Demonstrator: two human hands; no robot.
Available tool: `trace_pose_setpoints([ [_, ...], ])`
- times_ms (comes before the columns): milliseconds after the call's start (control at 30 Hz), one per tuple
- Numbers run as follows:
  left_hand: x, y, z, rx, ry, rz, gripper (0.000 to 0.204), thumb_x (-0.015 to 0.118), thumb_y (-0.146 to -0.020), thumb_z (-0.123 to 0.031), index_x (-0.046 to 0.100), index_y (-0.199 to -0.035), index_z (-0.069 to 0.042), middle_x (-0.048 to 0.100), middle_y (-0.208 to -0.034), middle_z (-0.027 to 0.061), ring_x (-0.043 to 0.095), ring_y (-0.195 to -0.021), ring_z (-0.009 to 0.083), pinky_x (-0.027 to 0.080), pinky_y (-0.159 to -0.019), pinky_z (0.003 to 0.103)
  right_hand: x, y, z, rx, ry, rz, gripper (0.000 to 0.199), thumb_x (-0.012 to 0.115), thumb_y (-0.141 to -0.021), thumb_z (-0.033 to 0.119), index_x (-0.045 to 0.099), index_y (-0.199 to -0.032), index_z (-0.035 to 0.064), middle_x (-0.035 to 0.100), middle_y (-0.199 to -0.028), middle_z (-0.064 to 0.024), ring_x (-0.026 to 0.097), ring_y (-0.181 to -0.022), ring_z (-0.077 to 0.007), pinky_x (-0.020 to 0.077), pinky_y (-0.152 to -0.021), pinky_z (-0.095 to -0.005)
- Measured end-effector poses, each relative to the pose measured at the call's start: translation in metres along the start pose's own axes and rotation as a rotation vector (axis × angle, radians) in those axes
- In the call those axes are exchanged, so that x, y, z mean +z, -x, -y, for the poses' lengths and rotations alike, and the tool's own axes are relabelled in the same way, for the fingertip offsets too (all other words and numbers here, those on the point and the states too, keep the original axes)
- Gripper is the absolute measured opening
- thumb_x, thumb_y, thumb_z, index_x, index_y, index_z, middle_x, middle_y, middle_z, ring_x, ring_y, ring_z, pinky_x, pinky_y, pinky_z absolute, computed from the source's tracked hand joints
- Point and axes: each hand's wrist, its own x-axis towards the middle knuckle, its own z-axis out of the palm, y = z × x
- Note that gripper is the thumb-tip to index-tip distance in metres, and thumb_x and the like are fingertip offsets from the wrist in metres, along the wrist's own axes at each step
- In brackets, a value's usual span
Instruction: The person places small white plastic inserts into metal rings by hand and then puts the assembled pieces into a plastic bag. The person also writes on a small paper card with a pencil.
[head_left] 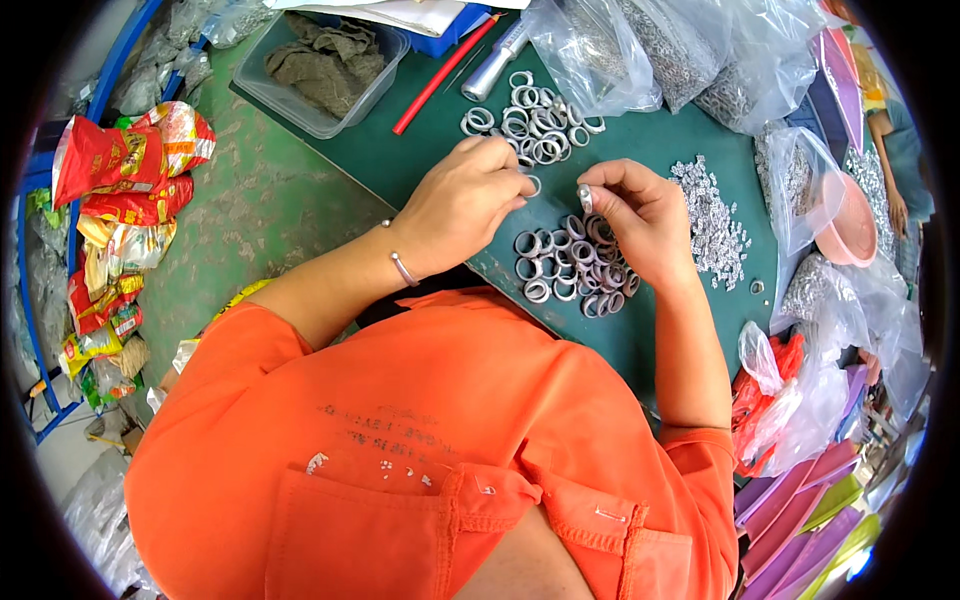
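A person in an orange shirt leans over a green work table, both bare hands raised between two heaps of rings. The left hand has its fingertips drawn together on a single metal ring, just in front of the far heap of silver rings; the right hand pinches a small silvery piece between thumb and forefinger, above the near heap of rings. The light, tip-only hold probably suits parts this slight, leaving most of each visible, and the hands face each other with a narrow gap between them, perhaps so that both pieces stay in easy view. The heaps and a loose spread of small metal pieces beside the right forearm appear set within short reach, while clear plastic bags of similar grey parts stand farther back, likely to keep the near surface free for handling. The ring at the left fingertips looks thin, round and pale grey, its far side partly hidden by the fingers; the piece on the right shines brightly, though its exact shape is too small to tell. Rings in the near heap seem darker, with a faint purplish cast, lying tilted and overlapping
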Motion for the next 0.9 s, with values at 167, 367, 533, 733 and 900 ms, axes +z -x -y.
trace_pose_setpoints([
  [167, 0.004, 0.007, -0.009, -0.211, 0.472, -0.114, 0.006, 0.069, -0.087, -0.004, 0.066, -0.091, 0.000, 0.062, -0.099, 0.0059, 0.061, -0.084, 0.0142, 0.050, -0.069, 0.026, 0.008, -0.005, -0.006, -0.113, 0.009, -0.056, 0.012, 0.064, -0.087, -0.003, 0.067, -0.098, -0.0009, 0.067, -0.086, -0.0066, 0.063, -0.076, -0.0133, 0.0499, -0.070, -0.0254],
  [367, -0.001, 0.011, -0.009, -0.675, 0.997, -0.079, 0.012, 0.064, -0.092, -0.004, 0.061, -0.101, 0.003, 0.067, -0.094, 0.0071, 0.066, -0.085, 0.0122, 0.054, -0.070, 0.024, 0.031, -0.038, 0.002, -0.449, 0.495, -0.156, 0.015, 0.065, -0.082, 0.000, 0.068, -0.097, 0.0022, 0.064, -0.092, -0.0124, 0.064, -0.083, -0.0311, 0.0528, -0.074, -0.0366],
  [533, 0.005, 0.014, -0.006, -0.580, 0.960, -0.151, 0.021, 0.063, -0.091, 0.003, 0.058, -0.111, 0.004, 0.065, -0.104, 0.0090, 0.066, -0.093, 0.0140, 0.056, -0.078, 0.026, 0.029, -0.040, -0.003, -0.538, 0.675, -0.165, 0.019, 0.065, -0.078, 0.000, 0.069, -0.097, 0.0026, 0.063, -0.093, -0.0115, 0.064, -0.086, -0.0319, 0.0527, -0.076, -0.0383],
  [733, 0.008, 0.016, -0.004, -0.454, 0.773, -0.142, 0.033, 0.063, -0.088, 0.008, 0.056, -0.120, 0.002, 0.063, -0.102, 0.0061, 0.062, -0.093, 0.0104, 0.053, -0.083, 0.025, 0.024, -0.024, 0.009, 0.001, -0.052, -0.082, 0.017, 0.061, -0.086, -0.003, 0.065, -0.103, 0.0010, 0.071, -0.086, -0.0096, 0.067, -0.073, -0.0142, 0.0511, -0.058, -0.0268],
  [900, 0.004, 0.012, -0.012, -0.360, 0.693, -0.140, 0.039, 0.064, -0.087, 0.008, 0.054, -0.123, 0.001, 0.063, -0.100, 0.0050, 0.061, -0.092, 0.0096, 0.051, -0.082, 0.024, 0.016, -0.017, 0.013, 0.355, -0.576, 0.137, 0.016, 0.056, -0.092, 0.002, 0.059, -0.106, -0.0034, 0.070, -0.084, -0.0127, 0.066, -0.065, -0.0133, 0.0496, -0.051, -0.0210],
])
